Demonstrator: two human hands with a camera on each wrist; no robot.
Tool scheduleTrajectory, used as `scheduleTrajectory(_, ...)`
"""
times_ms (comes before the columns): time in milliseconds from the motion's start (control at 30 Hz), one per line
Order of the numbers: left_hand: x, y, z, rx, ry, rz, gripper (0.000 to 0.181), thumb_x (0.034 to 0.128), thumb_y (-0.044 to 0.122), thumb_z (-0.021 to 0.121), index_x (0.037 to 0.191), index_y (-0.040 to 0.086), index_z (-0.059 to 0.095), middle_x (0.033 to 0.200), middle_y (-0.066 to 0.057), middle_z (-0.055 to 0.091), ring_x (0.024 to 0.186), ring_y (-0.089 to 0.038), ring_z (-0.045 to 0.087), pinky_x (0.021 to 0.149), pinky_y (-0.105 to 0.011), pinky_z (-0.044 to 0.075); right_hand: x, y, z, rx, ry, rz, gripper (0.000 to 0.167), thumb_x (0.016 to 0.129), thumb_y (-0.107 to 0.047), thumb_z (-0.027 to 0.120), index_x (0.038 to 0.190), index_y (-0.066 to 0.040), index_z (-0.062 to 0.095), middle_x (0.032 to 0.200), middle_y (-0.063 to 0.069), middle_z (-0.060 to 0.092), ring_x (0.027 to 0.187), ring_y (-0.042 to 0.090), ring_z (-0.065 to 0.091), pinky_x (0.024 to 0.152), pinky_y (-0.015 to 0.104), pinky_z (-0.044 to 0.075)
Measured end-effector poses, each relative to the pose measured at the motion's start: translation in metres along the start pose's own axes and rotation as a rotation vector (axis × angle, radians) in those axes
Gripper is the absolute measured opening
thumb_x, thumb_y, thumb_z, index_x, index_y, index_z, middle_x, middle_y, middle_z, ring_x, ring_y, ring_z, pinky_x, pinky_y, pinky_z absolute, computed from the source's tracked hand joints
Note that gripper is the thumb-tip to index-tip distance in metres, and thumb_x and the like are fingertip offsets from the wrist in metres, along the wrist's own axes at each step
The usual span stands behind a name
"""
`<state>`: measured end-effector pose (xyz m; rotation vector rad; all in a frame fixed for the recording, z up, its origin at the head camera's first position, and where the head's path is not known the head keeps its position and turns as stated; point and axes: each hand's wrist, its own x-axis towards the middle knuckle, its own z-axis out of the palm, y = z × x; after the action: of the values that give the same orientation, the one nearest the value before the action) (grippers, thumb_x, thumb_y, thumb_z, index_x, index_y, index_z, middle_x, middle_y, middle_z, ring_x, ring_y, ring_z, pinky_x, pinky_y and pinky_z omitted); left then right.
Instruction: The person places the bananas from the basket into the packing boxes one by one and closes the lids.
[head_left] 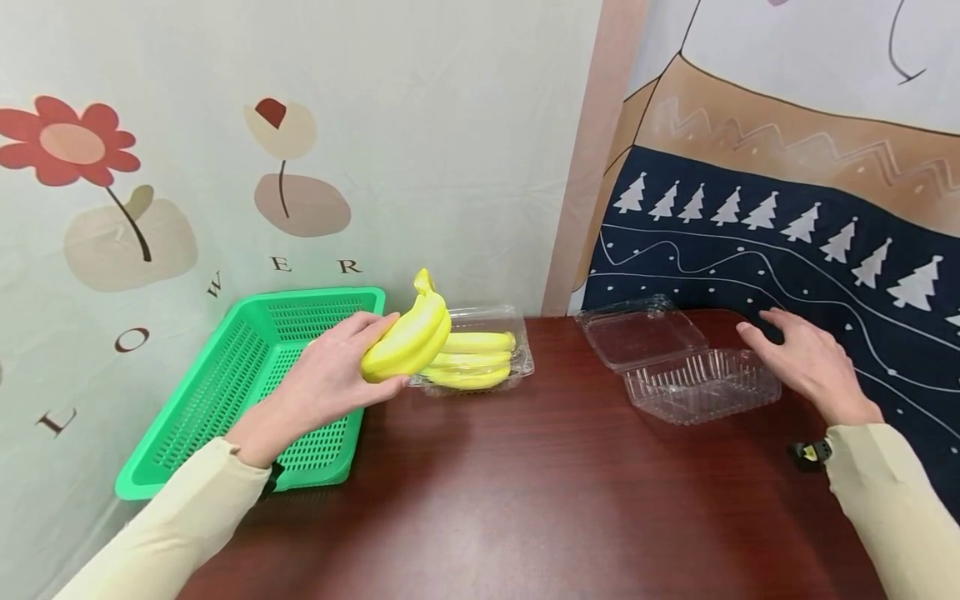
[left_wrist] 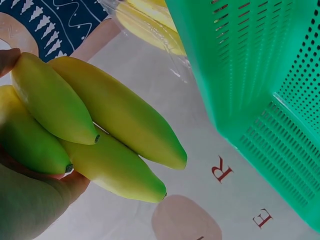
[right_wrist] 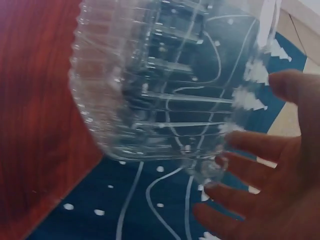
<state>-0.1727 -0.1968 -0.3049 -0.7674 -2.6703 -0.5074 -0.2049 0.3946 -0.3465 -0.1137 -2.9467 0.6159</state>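
In the head view my left hand (head_left: 322, 375) grips a bunch of yellow bananas (head_left: 408, 337), raised near the right rim of the green basket. The left wrist view shows the bunch (left_wrist: 120, 112) with greenish tips, held from behind by the left hand (left_wrist: 35, 200). On the right, my right hand (head_left: 810, 362) is beside an open clear plastic container (head_left: 701, 387), its lid (head_left: 641, 333) folded back. The right wrist view has the hand (right_wrist: 265, 165) with fingers spread at the container's (right_wrist: 160, 100) end; whether they touch it I cannot tell.
A green basket (head_left: 348, 467) stands on the left of the dark red table (head_left: 525, 500). Another clear container (head_left: 525, 354) with bananas (head_left: 472, 358) in it is at the back, behind the held bunch. Printed cloths (head_left: 465, 150) hang behind the table.
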Motion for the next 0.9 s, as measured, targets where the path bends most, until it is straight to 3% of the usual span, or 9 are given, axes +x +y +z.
scheduleTrajectory(200, -0.001, 0.0, 0.002, 0.002, -0.002, -0.003, 0.073, 0.0827, 0.033, 0.084, 0.144, 0.003, 0.058, 0.122, -0.009, 0.063, 0.092, -0.023, 0.056, 0.071, -0.039, 0.048, -0.003, 0.008, 0.005, 0.045, -0.054, 0.091, 0.085, 0.105, -0.057, 0.041, 0.151, 0.014, 0.034, 0.145, 0.047, 0.034, 0.124, 0.063, 0.036, 0.098, 0.081, 0.033)
scheduleTrajectory(467, -0.003, -0.001, 0.006, 0.003, 0.001, 0.001, 0.073, 0.0818, 0.032, 0.084, 0.143, 0.002, 0.059, 0.121, -0.008, 0.063, 0.091, -0.022, 0.055, 0.068, -0.037, 0.048, -0.013, 0.011, 0.016, 0.12, -0.113, 0.017, 0.07, 0.108, -0.044, 0.044, 0.147, 0.014, 0.042, 0.142, 0.044, 0.044, 0.116, 0.055, 0.048, 0.097, 0.075, 0.041)
scheduleTrajectory(767, -0.005, -0.001, 0.009, -0.001, 0.014, 0.019, 0.073, 0.0813, 0.033, 0.085, 0.142, 0.001, 0.059, 0.121, -0.009, 0.063, 0.09, -0.022, 0.056, 0.068, -0.038, 0.049, -0.034, 0.004, 0.035, 0.135, -0.017, -0.06, 0.058, 0.107, -0.037, 0.049, 0.142, 0.008, 0.054, 0.133, 0.038, 0.057, 0.103, 0.043, 0.058, 0.082, 0.06, 0.049)
scheduleTrajectory(900, -0.005, 0.0, 0.011, -0.015, 0.01, 0.023, 0.074, 0.0814, 0.033, 0.085, 0.143, 0.003, 0.059, 0.123, -0.008, 0.064, 0.091, -0.023, 0.057, 0.07, -0.039, 0.049, -0.045, -0.004, 0.045, 0.135, 0.027, -0.094, 0.054, 0.106, -0.033, 0.051, 0.142, 0.007, 0.054, 0.134, 0.037, 0.057, 0.108, 0.047, 0.059, 0.085, 0.063, 0.047)
